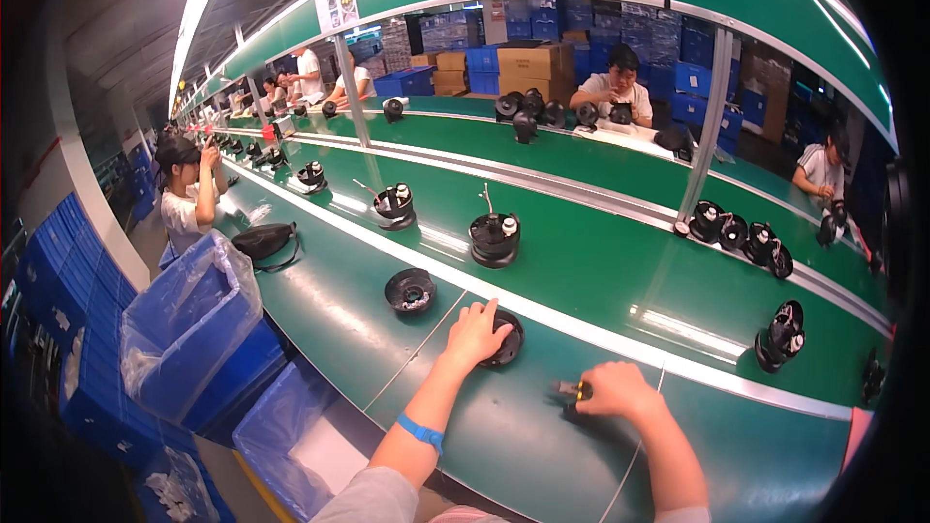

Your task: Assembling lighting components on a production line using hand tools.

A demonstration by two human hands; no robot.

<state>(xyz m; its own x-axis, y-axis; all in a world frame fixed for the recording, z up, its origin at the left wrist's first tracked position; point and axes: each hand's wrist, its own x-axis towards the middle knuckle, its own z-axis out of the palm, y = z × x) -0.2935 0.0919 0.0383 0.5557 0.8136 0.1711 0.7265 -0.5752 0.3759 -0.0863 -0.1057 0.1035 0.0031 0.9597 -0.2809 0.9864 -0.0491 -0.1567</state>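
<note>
My left hand [473,333], with a blue band [420,434] round its wrist, grips the edge of a black round housing [508,345] on the green bench. Its thumb and fingers lie over the near-left side of the part and hide some of it. To the right, my right hand [622,390] is closed around small pliers [572,390] with black and yellow handles, held low above the bench. My fingers cover most of the handles. Another black round housing [410,291], open side up with small parts inside, sits left of my left hand.
Beyond a pale rail, black assemblies [495,237] with white parts stand on the green conveyor [581,281]. A black pouch [264,243] lies at the bench's left. Blue lined bins [194,320] stand beside it. Co-workers [620,92] sit across and along the line.
</note>
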